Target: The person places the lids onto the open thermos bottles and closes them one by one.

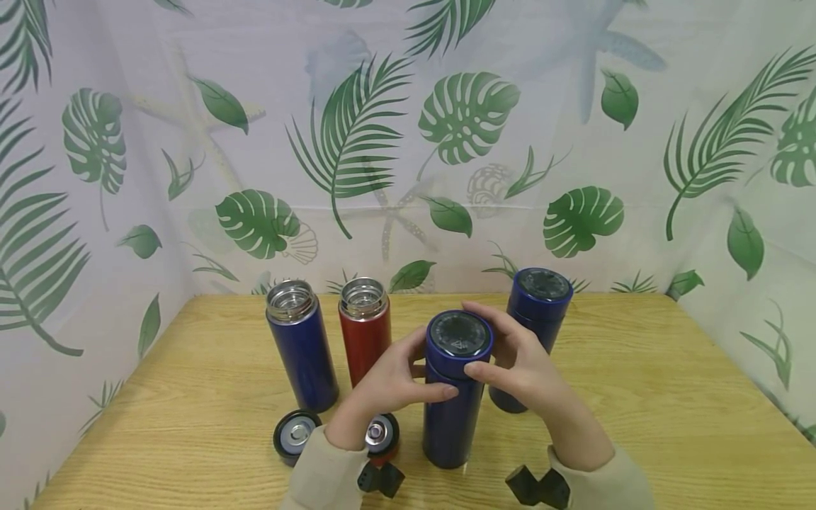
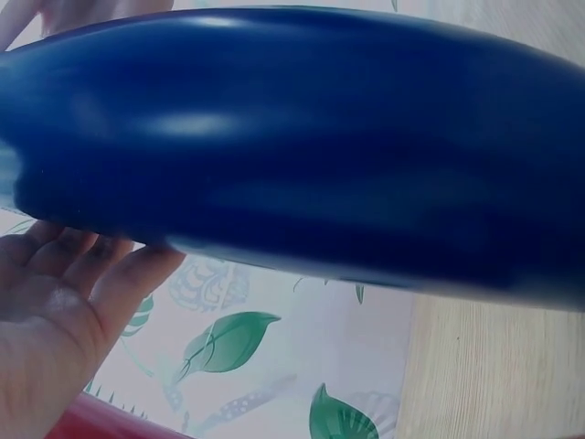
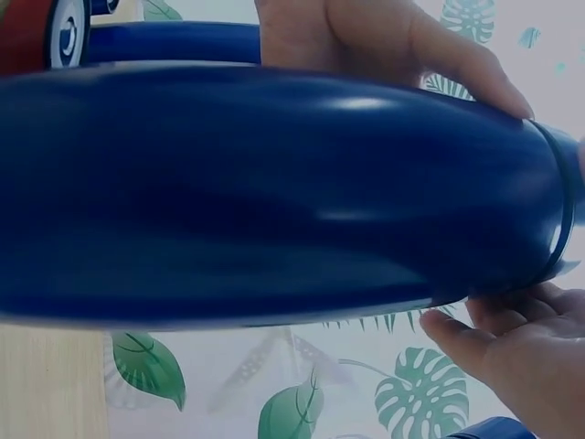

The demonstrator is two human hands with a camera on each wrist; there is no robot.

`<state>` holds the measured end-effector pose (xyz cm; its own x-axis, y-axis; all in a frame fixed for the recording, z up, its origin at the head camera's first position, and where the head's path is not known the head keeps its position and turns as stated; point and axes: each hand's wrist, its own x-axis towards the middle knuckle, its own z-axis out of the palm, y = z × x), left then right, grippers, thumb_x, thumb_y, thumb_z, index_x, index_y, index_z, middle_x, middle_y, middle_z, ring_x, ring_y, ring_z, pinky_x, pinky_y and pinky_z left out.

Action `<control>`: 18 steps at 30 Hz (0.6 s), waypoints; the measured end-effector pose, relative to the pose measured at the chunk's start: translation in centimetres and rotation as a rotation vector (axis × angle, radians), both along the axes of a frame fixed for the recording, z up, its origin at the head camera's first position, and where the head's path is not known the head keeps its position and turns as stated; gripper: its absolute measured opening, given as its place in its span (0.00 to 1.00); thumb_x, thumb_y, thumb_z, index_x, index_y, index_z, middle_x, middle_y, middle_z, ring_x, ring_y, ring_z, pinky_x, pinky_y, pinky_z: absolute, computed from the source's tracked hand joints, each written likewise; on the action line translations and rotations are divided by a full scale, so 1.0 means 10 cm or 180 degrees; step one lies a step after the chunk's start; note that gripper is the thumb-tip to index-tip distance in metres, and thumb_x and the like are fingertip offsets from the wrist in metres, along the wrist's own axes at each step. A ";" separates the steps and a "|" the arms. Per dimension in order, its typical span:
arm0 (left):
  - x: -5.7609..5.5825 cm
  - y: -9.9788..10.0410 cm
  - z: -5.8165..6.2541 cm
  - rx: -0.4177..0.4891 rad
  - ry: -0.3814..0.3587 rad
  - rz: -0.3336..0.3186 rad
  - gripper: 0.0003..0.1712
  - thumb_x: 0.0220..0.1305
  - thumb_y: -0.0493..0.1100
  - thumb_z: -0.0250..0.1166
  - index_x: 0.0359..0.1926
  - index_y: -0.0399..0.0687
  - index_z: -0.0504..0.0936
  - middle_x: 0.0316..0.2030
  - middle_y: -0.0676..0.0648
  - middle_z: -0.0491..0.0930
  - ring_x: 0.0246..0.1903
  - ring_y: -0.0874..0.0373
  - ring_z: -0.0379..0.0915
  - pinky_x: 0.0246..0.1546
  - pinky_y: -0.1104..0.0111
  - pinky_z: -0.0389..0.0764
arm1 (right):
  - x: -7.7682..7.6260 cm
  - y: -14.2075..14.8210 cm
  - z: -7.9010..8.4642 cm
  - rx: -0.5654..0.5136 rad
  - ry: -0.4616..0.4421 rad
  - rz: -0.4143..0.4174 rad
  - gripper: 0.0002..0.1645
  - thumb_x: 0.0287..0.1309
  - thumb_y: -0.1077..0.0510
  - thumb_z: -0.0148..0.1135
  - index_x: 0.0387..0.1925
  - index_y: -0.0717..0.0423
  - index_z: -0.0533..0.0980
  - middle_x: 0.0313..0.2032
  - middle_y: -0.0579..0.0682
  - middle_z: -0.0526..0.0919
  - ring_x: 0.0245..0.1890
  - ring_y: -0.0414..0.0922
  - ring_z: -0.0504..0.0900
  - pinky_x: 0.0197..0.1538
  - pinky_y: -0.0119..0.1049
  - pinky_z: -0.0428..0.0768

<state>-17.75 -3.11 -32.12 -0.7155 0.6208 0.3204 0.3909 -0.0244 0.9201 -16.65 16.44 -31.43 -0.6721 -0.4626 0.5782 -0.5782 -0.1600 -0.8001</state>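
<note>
On the table (image 1: 644, 404), the lidded blue flask (image 1: 449, 425) stands toward five o'clock in your head view; your left hand (image 1: 395, 372) curls its fingers round it from nine o'clock, your right hand (image 1: 519, 361) from three, near the lid (image 1: 459, 334); best steady the body, turning just the lid

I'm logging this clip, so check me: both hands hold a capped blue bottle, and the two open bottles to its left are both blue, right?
Not quite: the head view shows an open blue bottle but an open red bottle beside it. The left hand and right hand do hold the capped blue bottle.
</note>
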 end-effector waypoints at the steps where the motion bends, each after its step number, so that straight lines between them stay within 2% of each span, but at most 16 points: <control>1: 0.00 0.00 0.00 0.0002 -0.0005 0.0007 0.35 0.48 0.27 0.63 0.59 0.33 0.61 0.52 0.37 0.68 0.51 0.52 0.66 0.45 0.66 0.72 | 0.00 0.00 0.00 0.0003 -0.0001 -0.0024 0.35 0.52 0.67 0.59 0.57 0.76 0.54 0.50 0.49 0.71 0.48 0.43 0.73 0.46 0.34 0.74; 6: 0.00 0.01 0.00 0.0034 0.0004 0.0020 0.34 0.47 0.27 0.63 0.58 0.33 0.62 0.50 0.36 0.69 0.49 0.52 0.68 0.44 0.66 0.73 | 0.01 -0.02 0.00 0.0145 -0.0044 -0.0285 0.39 0.45 0.69 0.64 0.57 0.76 0.55 0.49 0.52 0.70 0.47 0.42 0.74 0.43 0.33 0.75; 10: 0.00 0.01 -0.01 0.0083 0.0014 0.0005 0.34 0.47 0.27 0.63 0.57 0.32 0.62 0.49 0.36 0.69 0.48 0.53 0.69 0.43 0.66 0.74 | 0.04 -0.05 0.01 0.0383 -0.0012 -0.0680 0.42 0.39 0.70 0.68 0.56 0.73 0.58 0.48 0.58 0.69 0.45 0.41 0.73 0.45 0.30 0.73; 14: 0.00 0.01 -0.02 0.0097 0.0004 -0.0013 0.34 0.47 0.27 0.64 0.57 0.32 0.63 0.49 0.36 0.69 0.48 0.54 0.69 0.43 0.65 0.74 | 0.05 -0.07 0.01 0.0629 0.0074 -0.0996 0.43 0.36 0.68 0.70 0.56 0.68 0.60 0.48 0.58 0.68 0.45 0.42 0.72 0.46 0.29 0.71; 16: 0.00 0.01 -0.01 0.0083 -0.0002 -0.0010 0.34 0.47 0.27 0.64 0.57 0.32 0.62 0.50 0.36 0.69 0.48 0.54 0.68 0.43 0.65 0.74 | 0.06 -0.07 0.01 0.0595 0.0103 -0.0915 0.40 0.41 0.68 0.67 0.57 0.69 0.59 0.49 0.60 0.67 0.46 0.41 0.72 0.47 0.29 0.71; 18: 0.00 0.01 -0.01 0.0062 -0.0010 -0.0009 0.35 0.47 0.27 0.64 0.58 0.33 0.62 0.50 0.37 0.69 0.49 0.54 0.68 0.44 0.65 0.74 | 0.05 -0.06 0.01 0.0457 0.0127 -0.0682 0.36 0.49 0.68 0.61 0.58 0.71 0.56 0.51 0.60 0.66 0.48 0.41 0.71 0.48 0.30 0.71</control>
